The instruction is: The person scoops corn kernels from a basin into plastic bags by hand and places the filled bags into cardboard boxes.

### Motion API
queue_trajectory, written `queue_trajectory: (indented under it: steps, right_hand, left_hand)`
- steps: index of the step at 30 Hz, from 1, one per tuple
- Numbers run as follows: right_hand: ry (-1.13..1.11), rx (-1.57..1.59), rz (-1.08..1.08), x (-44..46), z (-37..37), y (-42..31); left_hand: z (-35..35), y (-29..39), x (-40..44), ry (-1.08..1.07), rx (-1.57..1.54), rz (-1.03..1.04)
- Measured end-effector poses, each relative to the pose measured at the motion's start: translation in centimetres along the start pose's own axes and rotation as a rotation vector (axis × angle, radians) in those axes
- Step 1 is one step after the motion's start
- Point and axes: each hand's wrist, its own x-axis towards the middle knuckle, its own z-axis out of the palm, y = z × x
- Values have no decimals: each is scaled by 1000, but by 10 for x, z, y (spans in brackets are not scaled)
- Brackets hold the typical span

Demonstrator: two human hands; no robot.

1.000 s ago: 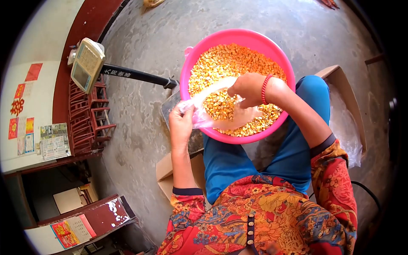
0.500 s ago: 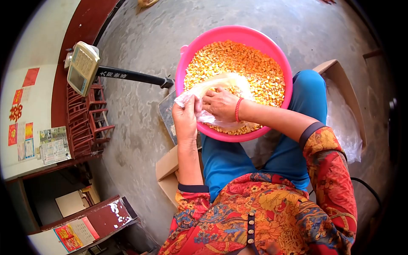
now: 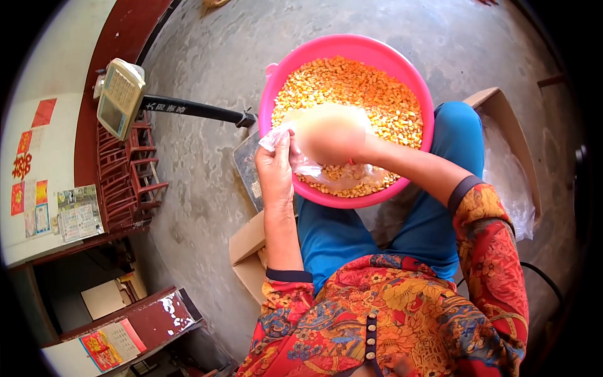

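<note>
A pink basin (image 3: 429, 122) full of yellow-orange corn kernels (image 3: 352, 81) stands in front of my knees. My left hand (image 3: 274, 169) is at the basin's near left side, thumb and fingers pinched on the edge of a thin clear plastic bag (image 3: 306, 165). The bag lies over the corn, with kernels seen through its film. My right hand (image 3: 333, 133) is over the bag and corn, smeared by motion, so its fingers and anything in them cannot be made out.
A platform scale (image 3: 247, 166) with a display (image 3: 119, 100) on a black post stands left of the basin. An open cardboard box (image 3: 251, 242) is at lower left. Another box (image 3: 518, 135) holding clear plastic bags (image 3: 505, 176) is at right. Stacked red stools (image 3: 129, 176) line the wall.
My right hand has gone from resting in the bag's mouth to a fast, blurred motion over it. My left hand keeps its pinch on the bag, almost in place.
</note>
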Motion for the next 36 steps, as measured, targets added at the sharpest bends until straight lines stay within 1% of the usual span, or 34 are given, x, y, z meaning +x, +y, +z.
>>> queue_trajectory:
  steps: [2,4,5,6,7,10,11,14,17,18,21,23,24,25,28,30,31,33,34,35,36]
  right_hand:
    - [168,114,-123,-3,-6,13]
    - [109,348,-25,4,-19,5]
    - [-169,648,327,1,-25,2]
    - [-168,649,328,0,-20,8]
    - [-114,767,209,0,-15,14]
    - [-71,969,146,-1,-16,19]
    - [-127,1017,121,1,-22,22]
    - [-103,1070,57,-10,-59,9]
    - [-23,1056,39,-13,-87,14]
    - [17,1091,55,-14,-98,17]
    - [227,1278,169,-16,-109,25]
    - [304,1123,121,-2,-100,65]
    - [344,1044,103,4,-96,85]
    - [378,767,24,11,-87,105]
    - [371,325,83,6,-78,101]
    - [449,39,221,-2,-80,78]
    - [452,39,217,-4,-84,70]
    - [253,374,168,-9,-92,60]
    - [254,373,167,-11,-95,55]
    - [70,161,207,-14,-96,49]
    - [-112,-52,243,-16,-97,42]
  left_hand:
    - [8,0,1,-14,-21,4]
    - [14,1,3,-39,41,31]
    - [19,2,2,-32,13,38]
    - [18,0,4,-34,13,38]
    - [15,-3,7,-24,29,27]
    - [-1,-7,21,4,37,18]
    - [-5,-8,25,23,30,20]
    - [-5,-11,31,92,27,50]
    - [-2,-14,28,89,32,11]
    - [-1,-15,27,83,25,-16]
    - [2,-14,24,92,-5,-54]
    - [3,-13,22,83,-24,-63]
    - [3,-13,22,76,-16,-33]
    - [3,-13,21,68,-8,-2]
    - [-1,-12,20,59,-12,28]
    - [-1,-5,16,53,3,42]
    - [-1,-1,14,47,17,54]
    - [-5,0,11,49,26,50]
    - [-8,0,11,51,35,43]
    - [-12,-2,10,51,35,44]
    - [-17,-3,10,96,26,19]
